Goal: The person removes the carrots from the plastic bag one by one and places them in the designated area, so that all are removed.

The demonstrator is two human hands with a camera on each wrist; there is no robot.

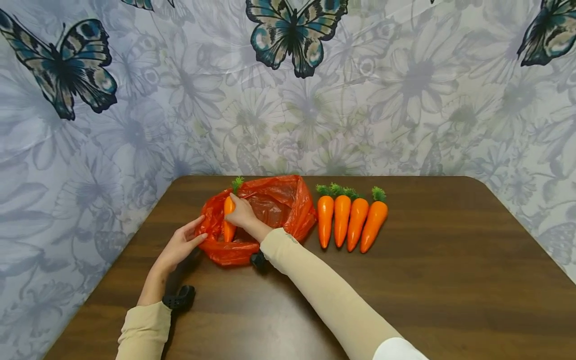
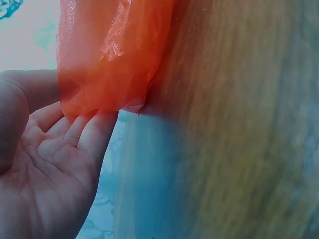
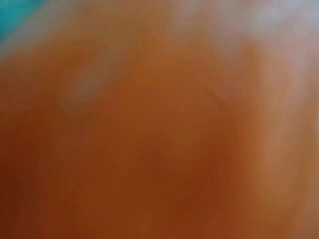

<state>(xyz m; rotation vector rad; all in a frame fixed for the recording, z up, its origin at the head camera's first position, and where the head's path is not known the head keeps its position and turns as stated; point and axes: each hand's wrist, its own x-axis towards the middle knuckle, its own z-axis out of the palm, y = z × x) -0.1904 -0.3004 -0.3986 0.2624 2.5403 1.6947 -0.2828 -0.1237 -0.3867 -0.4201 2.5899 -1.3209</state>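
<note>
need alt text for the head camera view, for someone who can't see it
A person's right hand grips an orange toy carrot at the mouth of a crumpled red plastic bag, while the left hand touches the bag's edge with straight fingers. Four more carrots lie side by side just right of the bag on a dark wooden table.
</note>
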